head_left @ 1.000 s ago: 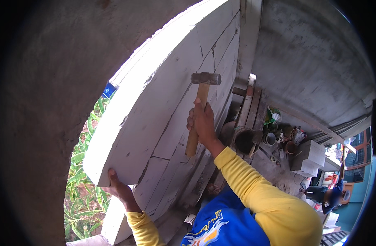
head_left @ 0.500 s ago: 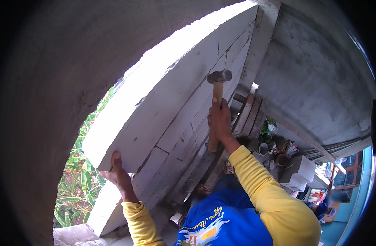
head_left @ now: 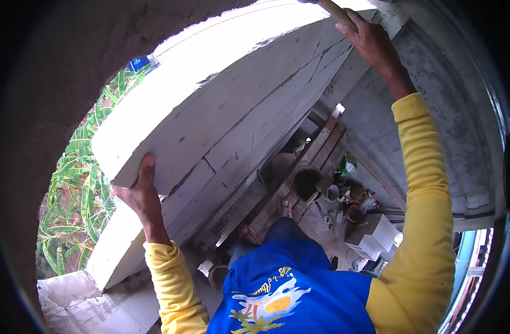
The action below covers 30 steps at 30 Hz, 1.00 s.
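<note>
rough concrete (head_left: 138,30) arches darkly over our wall of pale blocks (head_left: 255,97), green leaves (head_left: 79,206) outside. our right hand (head_left: 371,42), gripping the hammer (head_left: 337,12), has risen to the view's top edge, leaving the wall's nearer face clear of the tool. our left hand (head_left: 139,196) still clasps the near block (head_left: 171,133), thumb on its face. below, planks (head_left: 321,146), a dark bucket (head_left: 306,185) and stacked white blocks (head_left: 374,238) seem to crowd our footing.

Hammer (head_left: 338,13) higher (and more tilted)
</note>
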{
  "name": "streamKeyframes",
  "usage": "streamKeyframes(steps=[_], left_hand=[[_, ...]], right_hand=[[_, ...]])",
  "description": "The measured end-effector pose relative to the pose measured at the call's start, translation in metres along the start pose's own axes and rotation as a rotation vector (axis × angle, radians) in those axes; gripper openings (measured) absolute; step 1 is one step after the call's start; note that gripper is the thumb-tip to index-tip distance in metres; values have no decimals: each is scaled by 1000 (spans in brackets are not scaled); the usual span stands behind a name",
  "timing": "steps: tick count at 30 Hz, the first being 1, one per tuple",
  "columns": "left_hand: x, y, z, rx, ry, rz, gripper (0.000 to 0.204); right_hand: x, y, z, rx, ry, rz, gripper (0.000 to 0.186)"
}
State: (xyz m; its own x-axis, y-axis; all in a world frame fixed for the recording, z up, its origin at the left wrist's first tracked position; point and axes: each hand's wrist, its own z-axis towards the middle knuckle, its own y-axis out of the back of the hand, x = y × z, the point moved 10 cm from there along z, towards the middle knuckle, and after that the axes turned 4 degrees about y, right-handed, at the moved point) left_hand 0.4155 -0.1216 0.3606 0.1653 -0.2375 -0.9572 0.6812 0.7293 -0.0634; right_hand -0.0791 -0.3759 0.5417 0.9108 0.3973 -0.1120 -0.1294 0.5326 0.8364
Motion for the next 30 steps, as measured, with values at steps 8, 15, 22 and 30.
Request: streamKeyframes(steps=[8,15,22,30], left_hand=[[-5,-6,0,82,-20,65,56],[-1,-8,-1,80,25,125,61],[-15,2,-9,36,-110,81,62],[17,29,7,18,-61,16,59]], right_hand=[[37,-12,-1,161,138,-99,58],[21,-5,-106,-304,-144,72,55],[36,-102,-328,-136,-700,495,64],[77,-240,-687,486,-1298,717,37]])
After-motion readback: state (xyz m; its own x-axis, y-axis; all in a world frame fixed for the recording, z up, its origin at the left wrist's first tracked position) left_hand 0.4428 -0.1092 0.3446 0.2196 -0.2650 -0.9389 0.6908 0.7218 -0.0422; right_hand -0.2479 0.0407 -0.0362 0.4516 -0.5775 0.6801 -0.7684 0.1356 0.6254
